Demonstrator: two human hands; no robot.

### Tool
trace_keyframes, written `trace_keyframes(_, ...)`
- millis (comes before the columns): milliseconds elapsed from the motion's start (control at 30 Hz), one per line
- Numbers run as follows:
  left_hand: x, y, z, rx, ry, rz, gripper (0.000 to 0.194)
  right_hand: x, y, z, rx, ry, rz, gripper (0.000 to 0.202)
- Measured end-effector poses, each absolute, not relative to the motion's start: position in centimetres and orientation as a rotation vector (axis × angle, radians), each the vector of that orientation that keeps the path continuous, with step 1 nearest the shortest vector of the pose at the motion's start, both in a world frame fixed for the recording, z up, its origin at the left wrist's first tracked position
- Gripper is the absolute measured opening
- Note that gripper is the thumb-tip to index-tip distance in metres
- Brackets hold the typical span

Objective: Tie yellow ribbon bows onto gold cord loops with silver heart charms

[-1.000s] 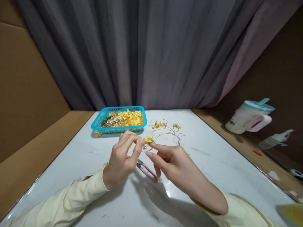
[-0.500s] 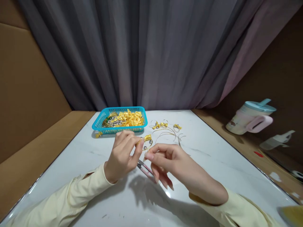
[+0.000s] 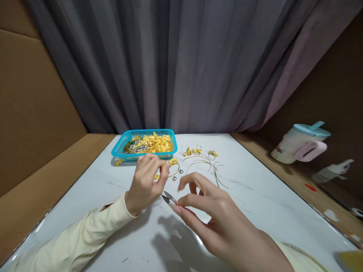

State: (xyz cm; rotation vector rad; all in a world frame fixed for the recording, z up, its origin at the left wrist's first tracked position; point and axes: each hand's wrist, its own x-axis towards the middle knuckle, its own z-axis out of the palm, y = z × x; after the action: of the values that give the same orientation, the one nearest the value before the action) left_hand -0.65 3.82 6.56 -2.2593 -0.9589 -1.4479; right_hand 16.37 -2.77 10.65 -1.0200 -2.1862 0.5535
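My left hand (image 3: 149,181) is closed in a pinch near the middle of the table. At its fingertips is a thin gold wire ring (image 3: 179,168) with a yellow ribbon bow (image 3: 173,161). Small silver bells (image 3: 180,171) show beside and below the ring; I cannot tell whether any is threaded on it. Lower right, the thumb and a finger of my right hand (image 3: 210,207) close at a pair of thread snips (image 3: 169,198). The blades are spread and point up-left, while the handles are hidden by my hand. A tiny yellow speck shows by the fingertips.
Behind my left hand stands a blue basket (image 3: 144,155) of yellow bows, bells and wire. Finished-looking bow rings (image 3: 213,153) and loose curved wires (image 3: 198,161) lie to its right. A lidded mug (image 3: 292,145) and a translucent bottle (image 3: 330,172) are on the right.
My right hand has left the spot beside the ring, moving down toward me to the snips. Their pink handles, visible before, are now covered. The ring and bow shifted slightly left.
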Motion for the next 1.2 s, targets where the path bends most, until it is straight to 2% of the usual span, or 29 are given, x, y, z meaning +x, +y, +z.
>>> trace_keyframes(167,-0.4,3.6,6.5,-2.339,-0.994,-1.467,0.013,16.3,-2.0,11.2,-0.938,-1.957,0.681,0.021)
trace_keyframes(400,-0.4,3.5,6.5,-2.384,-1.064,-1.525,0.015,16.6,-0.8,10.6,-0.733,-1.626,1.422,0.023)
trace_keyframes(500,-0.4,3.5,6.6,-2.406,-1.076,-1.561,0.015,16.9,-0.5,10.3,-0.586,-1.527,1.592,0.025)
trace_keyframes(733,-0.5,3.4,6.8,-2.434,-1.119,-1.613,0.015,17.3,-0.4,10.4,-0.605,-1.421,1.518,0.011)
trace_keyframes(1067,-0.4,3.2,6.8,-2.412,-1.147,-1.643,0.013,16.8,0.5,9.7,-0.646,-1.294,1.642,0.014)
trace_keyframes(1200,-0.4,3.1,6.5,-2.426,-1.159,-1.688,0.013,16.0,0.3,8.9,-0.751,-1.282,1.71,0.021)
